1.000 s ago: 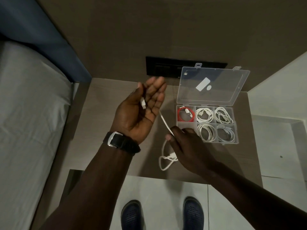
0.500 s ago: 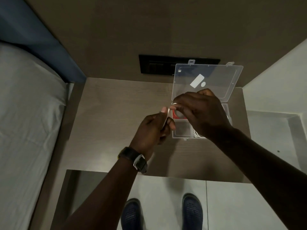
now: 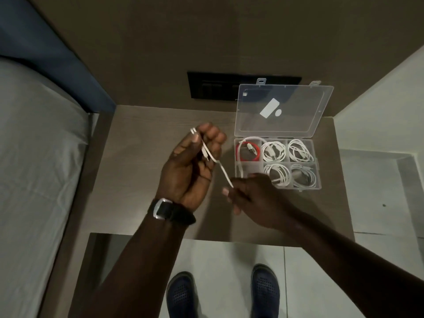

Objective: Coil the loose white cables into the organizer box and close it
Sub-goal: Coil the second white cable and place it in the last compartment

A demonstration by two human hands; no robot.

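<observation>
Diagonally, white cable (image 3: 223,172) taut from upper-left hand (image 3: 190,166) to lower-right hand (image 3: 253,195).

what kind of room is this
Most likely a bedroom, possibly a hotel room: a bed with a pale sheet lies at the left, a small wooden bedside table stands beside it, and a black switch panel is set in the wall above.
</observation>
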